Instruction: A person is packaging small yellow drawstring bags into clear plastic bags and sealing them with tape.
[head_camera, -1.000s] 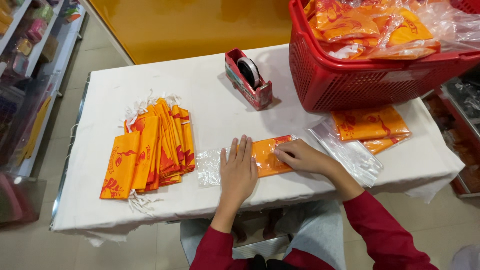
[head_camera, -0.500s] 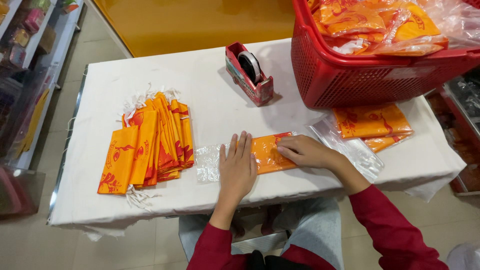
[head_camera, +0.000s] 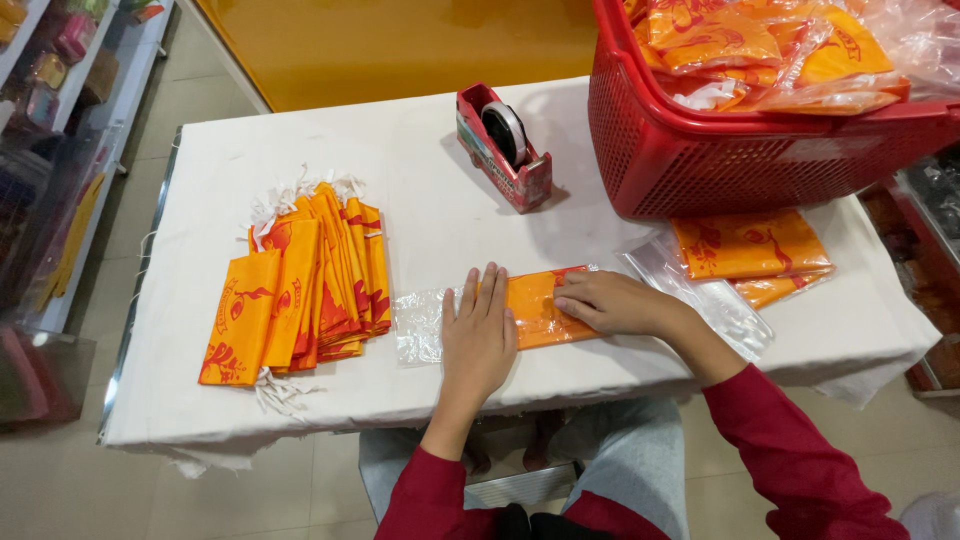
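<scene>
While the left hand (head_camera: 478, 335) lies flat with fingers spread on a clear plastic sleeve holding a folded orange cloth bag (head_camera: 535, 308), the right hand (head_camera: 612, 302) presses loosely curled fingers on its far end. Left of them on the white desk (head_camera: 420, 190) fans a stack of orange bags (head_camera: 295, 285).
</scene>
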